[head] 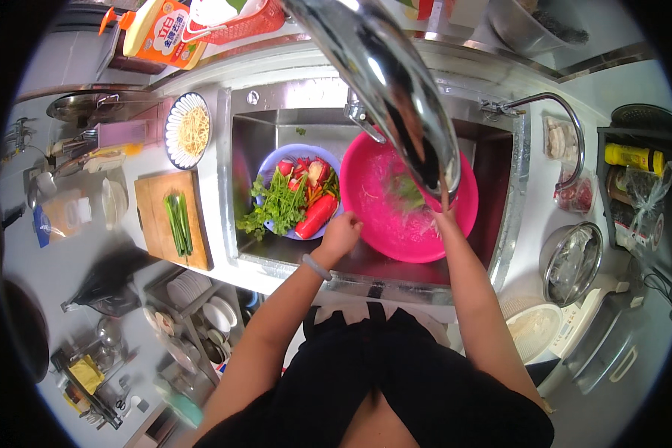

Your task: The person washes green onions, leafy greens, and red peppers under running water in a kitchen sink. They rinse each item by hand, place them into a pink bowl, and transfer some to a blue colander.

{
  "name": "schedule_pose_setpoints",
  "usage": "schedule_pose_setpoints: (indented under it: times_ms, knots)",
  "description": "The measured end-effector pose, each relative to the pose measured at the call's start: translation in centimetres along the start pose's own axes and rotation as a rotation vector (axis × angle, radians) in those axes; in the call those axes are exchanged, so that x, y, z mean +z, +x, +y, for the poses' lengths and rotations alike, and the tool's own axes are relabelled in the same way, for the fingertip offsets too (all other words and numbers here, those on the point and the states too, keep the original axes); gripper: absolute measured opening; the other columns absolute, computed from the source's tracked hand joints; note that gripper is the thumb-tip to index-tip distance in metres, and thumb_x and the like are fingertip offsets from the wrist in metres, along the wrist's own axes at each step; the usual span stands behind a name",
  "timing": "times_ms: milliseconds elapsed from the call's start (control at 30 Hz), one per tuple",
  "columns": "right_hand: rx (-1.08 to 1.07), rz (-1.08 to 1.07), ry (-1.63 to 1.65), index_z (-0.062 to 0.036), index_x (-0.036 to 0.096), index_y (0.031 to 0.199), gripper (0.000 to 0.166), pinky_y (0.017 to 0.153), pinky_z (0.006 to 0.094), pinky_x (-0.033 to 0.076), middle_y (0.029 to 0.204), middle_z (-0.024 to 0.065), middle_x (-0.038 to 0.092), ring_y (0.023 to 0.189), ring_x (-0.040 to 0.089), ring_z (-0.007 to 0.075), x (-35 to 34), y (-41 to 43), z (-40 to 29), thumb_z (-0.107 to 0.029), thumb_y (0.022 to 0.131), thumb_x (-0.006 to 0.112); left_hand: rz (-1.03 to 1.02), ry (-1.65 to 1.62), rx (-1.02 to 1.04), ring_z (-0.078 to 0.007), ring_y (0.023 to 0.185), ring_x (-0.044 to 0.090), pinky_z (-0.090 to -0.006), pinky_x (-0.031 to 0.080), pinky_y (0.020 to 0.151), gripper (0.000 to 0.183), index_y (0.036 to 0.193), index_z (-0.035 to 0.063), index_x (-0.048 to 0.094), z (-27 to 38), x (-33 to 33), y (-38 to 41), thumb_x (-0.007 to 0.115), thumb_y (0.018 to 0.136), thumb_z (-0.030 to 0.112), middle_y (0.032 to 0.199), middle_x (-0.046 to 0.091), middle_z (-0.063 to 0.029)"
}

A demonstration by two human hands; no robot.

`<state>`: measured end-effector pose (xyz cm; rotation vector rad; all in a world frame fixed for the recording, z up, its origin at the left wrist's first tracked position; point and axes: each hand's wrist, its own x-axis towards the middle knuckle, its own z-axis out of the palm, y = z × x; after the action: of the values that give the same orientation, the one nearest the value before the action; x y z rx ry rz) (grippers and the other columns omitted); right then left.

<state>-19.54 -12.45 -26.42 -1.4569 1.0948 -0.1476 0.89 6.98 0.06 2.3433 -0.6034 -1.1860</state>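
A bright pink plastic basin stands in the steel sink, with water and blurred green leaves in it. Over its right part is my right hand, largely hidden by the chrome faucet; its grip cannot be seen. At the basin's lower left rim, my left hand has curled fingers, and whether it holds anything is unclear. Beside it, a lavender colander holds leafy cilantro, a red radish-like vegetable, red pieces and slender peppers.
On the left counter, scallions lie on a wooden cutting board below a patterned plate of pale shreds. A curved small tap, bagged foods and a steel bowl are at the right. A dish soap bottle stands behind.
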Motion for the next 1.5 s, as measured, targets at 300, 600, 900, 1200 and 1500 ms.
schedule_pose_setpoints:
  times_ms: [300,600,900,1200,1500]
  knots:
    - [0.374,-0.298,-0.206,0.0004,0.053,0.107,0.031,0.041,0.0355,0.044,0.071,0.0111,0.059,0.048,0.056,0.0197,0.0,-9.0,-11.4,-0.009,0.079,0.063,0.187,0.224,0.381,-0.0393,0.092,0.056,-0.0445,0.046,0.083,0.020,0.096,-0.0020,0.057,0.0,1.1,5.3,0.048,0.078,0.001,0.101,0.056,-0.0225]
    - [0.013,0.109,0.287,0.0009,0.053,0.105,0.029,0.065,0.0348,0.047,0.088,0.0122,0.063,0.075,0.061,0.0211,-2.2,-7.1,-15.4,-0.019,0.084,0.058,-0.430,0.558,0.264,-0.0386,0.099,0.059,-0.0449,0.049,0.083,0.025,0.097,0.0044,0.064,-4.1,8.7,10.7,0.053,0.076,0.008,0.097,0.065,-0.0195]
    - [0.330,-0.276,-0.394,-0.0035,0.058,0.105,0.028,0.066,0.0411,0.050,0.086,0.0200,0.065,0.079,0.065,0.0324,-1.8,-3.3,-16.9,-0.019,0.081,0.055,-0.011,0.490,0.413,-0.0331,0.088,0.060,-0.0440,0.048,0.078,0.016,0.084,0.0065,0.067,-2.1,6.3,7.8,0.058,0.074,0.015,0.087,0.064,-0.0164]
    - [0.538,-0.406,0.410,-0.0064,0.056,0.086,0.016,0.040,0.0281,0.041,0.059,0.0022,0.052,0.045,0.049,0.0135,-0.2,-5.2,-10.8,-0.022,0.086,0.059,0.019,0.153,0.493,-0.0359,0.080,0.058,-0.0432,0.047,0.074,0.013,0.086,0.0043,0.067,-0.6,5.5,7.2,0.063,0.073,0.006,0.079,0.059,-0.0179]
    - [0.673,-0.680,0.458,-0.0078,0.057,0.082,0.017,0.036,0.0233,0.041,0.061,0.0019,0.055,0.044,0.049,0.0099,-1.1,-6.2,-17.7,-0.023,0.090,0.058,-0.197,0.141,0.529,-0.0349,0.081,0.058,-0.0425,0.047,0.074,0.015,0.087,0.0047,0.067,2.3,6.7,7.8,0.064,0.073,0.009,0.081,0.059,-0.0168]
